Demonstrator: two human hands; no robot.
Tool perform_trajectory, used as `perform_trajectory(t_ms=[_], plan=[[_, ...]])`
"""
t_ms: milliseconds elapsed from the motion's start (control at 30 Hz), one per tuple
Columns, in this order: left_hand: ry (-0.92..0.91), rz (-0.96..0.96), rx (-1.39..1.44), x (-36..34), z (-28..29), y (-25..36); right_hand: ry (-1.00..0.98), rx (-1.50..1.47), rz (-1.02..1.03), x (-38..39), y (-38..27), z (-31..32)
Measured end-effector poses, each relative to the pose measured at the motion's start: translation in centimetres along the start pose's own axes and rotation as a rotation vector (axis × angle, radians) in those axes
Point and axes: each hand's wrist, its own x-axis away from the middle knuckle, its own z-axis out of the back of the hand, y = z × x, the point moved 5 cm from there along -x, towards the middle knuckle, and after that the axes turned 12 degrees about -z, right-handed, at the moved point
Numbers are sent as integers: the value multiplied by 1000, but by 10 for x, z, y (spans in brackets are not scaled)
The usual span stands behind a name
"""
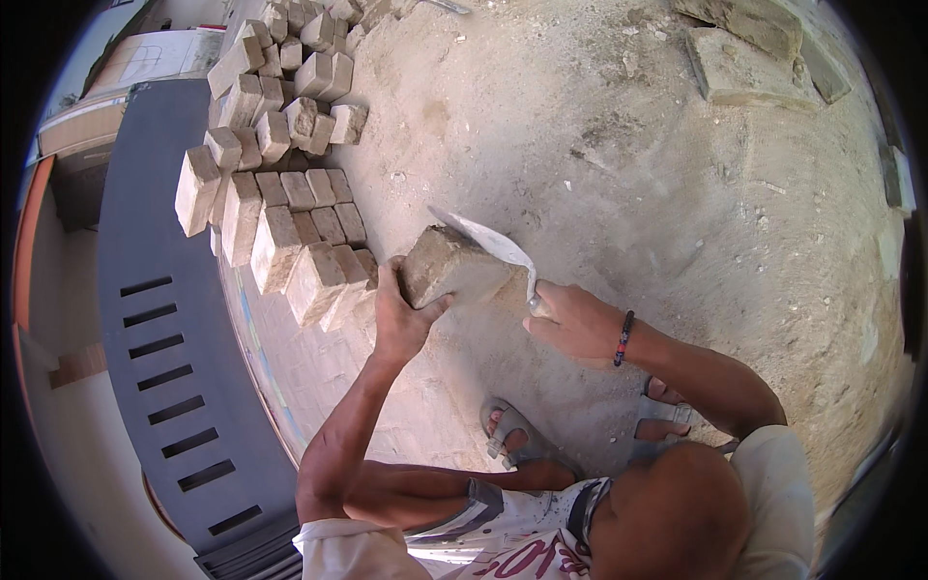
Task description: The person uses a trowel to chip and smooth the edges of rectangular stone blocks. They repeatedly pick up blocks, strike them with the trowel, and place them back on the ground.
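My left hand (404,311) grips a pale, dusty brick (467,275) by its left end, fingers at the far side and thumb along the near edge. The brick is tilted, and a rough darker face shows on its left side. In my right hand (580,324) is a pointing trowel (495,242), held by its handle with the fingers wrapped round it. Its grey blade lies along the brick's far upper edge, tip pointing away to the left. Whether the blade presses on the brick or hovers just over it, I cannot tell.
Several similar bricks (307,208) are stacked in rows to the left, reaching back into a looser heap (319,72). Beside them runs a dark slotted metal panel (159,290). Flat slabs (744,68) lie at the far right on sandy ground. My sandalled foot (509,431) is close below.
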Motion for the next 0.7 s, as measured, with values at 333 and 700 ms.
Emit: perform_trajectory(t_ms=[333, 700], plan=[[-69, -125, -275, 1, 0, 9, -60, 41, 67, -4, -21, -22], [26, -29, 31, -18, -1, 37, 263, -21, -141, 6, -4, 70]])
